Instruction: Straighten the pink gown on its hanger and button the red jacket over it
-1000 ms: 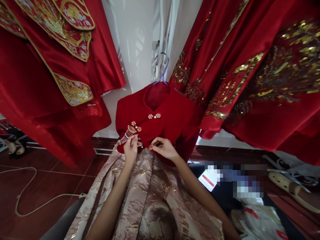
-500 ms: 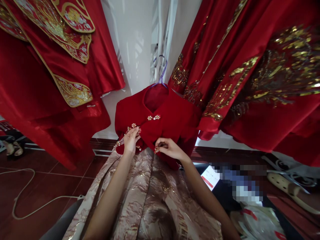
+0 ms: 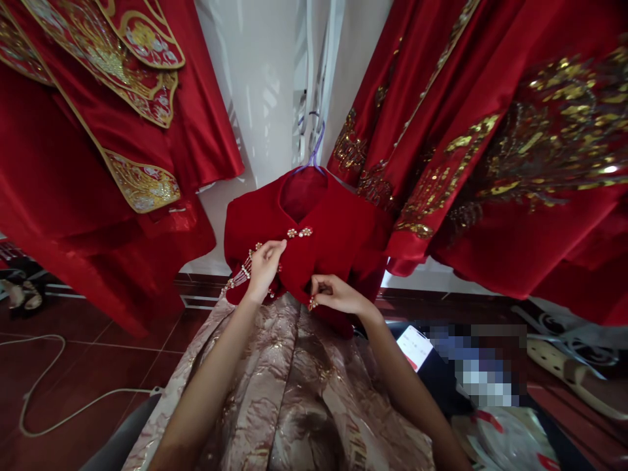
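Observation:
A short red velvet jacket (image 3: 338, 235) hangs on a purple hanger (image 3: 314, 149) in front of me, above a pale pink and gold brocade skirt (image 3: 294, 399). A pearl clasp (image 3: 299, 232) closes it near the collar. My left hand (image 3: 265, 268) is closed on the jacket's front flap at the beaded tassel brooch (image 3: 243, 271), covering most of it. Lower down, my right hand (image 3: 333, 294) pinches the jacket's edge with a small gold fastening at its fingertips.
Red robes with gold embroidery hang at left (image 3: 98, 131) and right (image 3: 490, 144). A white wall (image 3: 265, 98) is behind. A white cable (image 3: 59, 405) lies on the dark red floor at left. Sandals (image 3: 574, 373), bags and papers (image 3: 417, 347) lie at right.
My left hand has risen from the jacket's lower edge up over the tassel brooch. My right hand has slid slightly right and down along the hem.

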The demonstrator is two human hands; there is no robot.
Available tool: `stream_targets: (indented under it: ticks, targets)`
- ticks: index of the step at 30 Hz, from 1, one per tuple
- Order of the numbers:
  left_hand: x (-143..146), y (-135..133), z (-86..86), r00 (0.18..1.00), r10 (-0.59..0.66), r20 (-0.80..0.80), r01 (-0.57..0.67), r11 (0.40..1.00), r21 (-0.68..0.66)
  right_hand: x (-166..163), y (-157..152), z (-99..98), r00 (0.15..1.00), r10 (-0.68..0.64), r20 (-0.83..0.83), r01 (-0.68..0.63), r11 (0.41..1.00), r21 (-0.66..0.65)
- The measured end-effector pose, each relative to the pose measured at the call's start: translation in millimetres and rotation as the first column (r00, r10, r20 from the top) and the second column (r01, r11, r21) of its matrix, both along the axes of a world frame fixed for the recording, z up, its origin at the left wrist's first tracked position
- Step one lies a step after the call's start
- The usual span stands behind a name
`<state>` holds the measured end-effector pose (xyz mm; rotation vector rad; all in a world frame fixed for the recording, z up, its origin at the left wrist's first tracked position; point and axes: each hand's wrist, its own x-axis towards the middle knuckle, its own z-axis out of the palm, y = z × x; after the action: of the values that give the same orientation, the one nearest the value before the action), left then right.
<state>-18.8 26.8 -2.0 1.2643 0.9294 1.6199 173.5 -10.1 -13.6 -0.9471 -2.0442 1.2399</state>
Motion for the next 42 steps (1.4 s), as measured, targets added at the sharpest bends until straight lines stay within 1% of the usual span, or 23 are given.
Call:
stream_targets:
  ticks: [2,3,5,6,8,11,12,14,17,20,22,24,26,28,30,33,35,36,37,38,39,41,42]
  targets:
    - [4,4,16.6,0.977,0.068,-0.203,-0.03,0.982,0.184,5,2,-2.9,0.998,0.046,0.051,-0.044,0.998,-0.047]
    - [4,6,24.2,0.94,0.105,-0.323,-0.019,0.966,0.258,8,2,-4.1,0.996,0.057,0.073,-0.052,0.997,-0.063]
    - [4,8,36.2,0.815,0.199,-0.544,0.014,0.932,0.362,12,3,-5.1,0.994,0.054,0.097,-0.046,0.996,-0.082]
    - [3,8,40.1,0.74,0.256,-0.621,0.021,0.915,0.403,14,4,-4.8,0.994,0.047,0.1,-0.039,0.995,-0.087]
    - [1,9,44.5,0.606,0.356,-0.711,0.039,0.88,0.474,17,4,-2.8,0.994,0.036,0.099,-0.027,0.996,-0.091]
    - [-1,12,47.6,0.445,0.448,-0.775,0.102,0.835,0.541,23,3,2.5,0.995,0.03,0.091,-0.022,0.996,-0.083]
    - [-1,13,49.1,0.405,0.472,-0.783,0.124,0.821,0.558,25,2,4.6,0.996,0.025,0.085,-0.018,0.997,-0.076]
    - [-1,16,53.7,0.353,0.509,-0.785,0.171,0.79,0.589,30,1,9.4,0.998,0.004,0.063,-0.001,0.998,-0.059]
    - [-3,18,61.7,0.317,0.55,-0.772,0.26,0.733,0.629,37,-2,17.6,0.998,-0.06,0.013,0.061,0.998,-0.024]
    - [-6,17,64.4,0.32,0.555,-0.768,0.307,0.706,0.638,37,-4,25.5,0.979,-0.197,-0.045,0.199,0.979,0.048]
    - [-9,18,62.2,0.352,0.539,-0.765,0.31,0.704,0.639,33,-6,29.6,0.949,-0.298,-0.104,0.307,0.947,0.089]
    - [-11,19,59.0,0.401,0.525,-0.751,0.299,0.7,0.649,26,-10,33.3,0.916,-0.364,-0.17,0.386,0.914,0.123]
    - [-13,21,56.9,0.456,0.512,-0.728,0.287,0.69,0.665,18,-13,37.8,0.894,-0.386,-0.228,0.427,0.889,0.168]
    - [-14,23,57.0,0.488,0.501,-0.715,0.295,0.676,0.675,10,-16,45.1,0.88,-0.376,-0.288,0.445,0.866,0.229]
    - [-14,26,58.6,0.47,0.509,-0.721,0.308,0.671,0.675,0,-13,56.1,0.868,-0.352,-0.35,0.457,0.841,0.289]
    - [-15,30,60.4,0.4,0.55,-0.733,0.281,0.688,0.669,-22,1,76.6,0.855,-0.322,-0.408,0.47,0.814,0.342]
    - [-16,33,59.5,0.38,0.582,-0.719,0.217,0.699,0.681,-42,15,88.3,0.855,-0.325,-0.404,0.467,0.821,0.328]
    - [-17,34,58.6,0.381,0.602,-0.702,0.169,0.701,0.693,-52,22,92.2,0.854,-0.356,-0.379,0.479,0.823,0.306]
    - [-19,35,57.4,0.381,0.623,-0.683,0.115,0.701,0.704,-62,28,94.4,0.843,-0.419,-0.338,0.517,0.805,0.292]
    - [-21,36,56.4,0.378,0.646,-0.663,0.055,0.7,0.712,-71,32,94.8,0.813,-0.503,-0.293,0.578,0.763,0.291]
    - [-24,37,55.6,0.37,0.669,-0.645,-0.011,0.697,0.717,-79,35,93.6,0.768,-0.589,-0.251,0.64,0.705,0.306]
    - [-28,37,55.3,0.341,0.705,-0.621,-0.136,0.691,0.71,-87,37,86.8,0.649,-0.734,-0.201,0.741,0.55,0.385]
    - [-30,37,55.7,0.325,0.72,-0.614,-0.193,0.686,0.702,-87,37,82.0,0.592,-0.78,-0.201,0.767,0.47,0.437]
